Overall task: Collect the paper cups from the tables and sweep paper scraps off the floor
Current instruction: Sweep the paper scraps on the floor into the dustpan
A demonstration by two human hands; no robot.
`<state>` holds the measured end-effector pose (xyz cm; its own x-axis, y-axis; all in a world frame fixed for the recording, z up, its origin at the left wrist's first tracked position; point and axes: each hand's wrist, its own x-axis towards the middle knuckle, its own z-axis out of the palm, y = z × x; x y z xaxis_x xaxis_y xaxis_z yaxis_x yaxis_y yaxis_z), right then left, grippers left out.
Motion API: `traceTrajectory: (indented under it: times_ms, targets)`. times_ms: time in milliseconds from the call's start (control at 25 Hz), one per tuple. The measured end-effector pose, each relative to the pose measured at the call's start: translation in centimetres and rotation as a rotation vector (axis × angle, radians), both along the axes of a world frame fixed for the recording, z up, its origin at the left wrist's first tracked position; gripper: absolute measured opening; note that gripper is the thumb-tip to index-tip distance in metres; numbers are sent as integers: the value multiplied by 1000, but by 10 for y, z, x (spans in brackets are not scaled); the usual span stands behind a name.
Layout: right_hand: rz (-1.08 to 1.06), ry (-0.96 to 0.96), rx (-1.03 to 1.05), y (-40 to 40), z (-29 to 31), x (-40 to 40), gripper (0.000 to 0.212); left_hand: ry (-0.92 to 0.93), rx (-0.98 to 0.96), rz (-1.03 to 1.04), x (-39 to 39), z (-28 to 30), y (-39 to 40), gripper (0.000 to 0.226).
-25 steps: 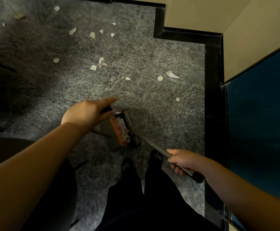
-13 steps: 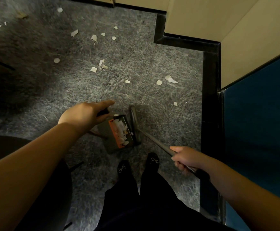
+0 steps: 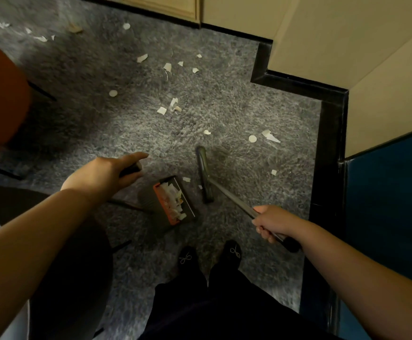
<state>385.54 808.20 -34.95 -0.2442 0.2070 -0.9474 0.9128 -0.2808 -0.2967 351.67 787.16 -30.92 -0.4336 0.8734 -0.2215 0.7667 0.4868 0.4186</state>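
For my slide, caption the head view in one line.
Left hand holds a scrap-filled dustpan; right hand grips the broom beside it, scraps littering the carpet.

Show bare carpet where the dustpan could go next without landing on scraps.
Bare: carpet between left hand and scrap cluster; strip beside black baseboard right of the broom head. Crowded: far carpet, and around the round scrap. One scrap lies between dustpan and broom head.
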Motion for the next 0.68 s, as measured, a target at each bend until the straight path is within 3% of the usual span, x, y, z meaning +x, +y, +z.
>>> traceTrajectory:
  times_ms: [400,680]
  targets:
    - [111,-35,36,-2,-39,-86,62,86,-151,33,-39,-13,17,51]
    - [97,-42,-183,-27,-35,-110,61,102,-133,20,-43,-8,-6,54]
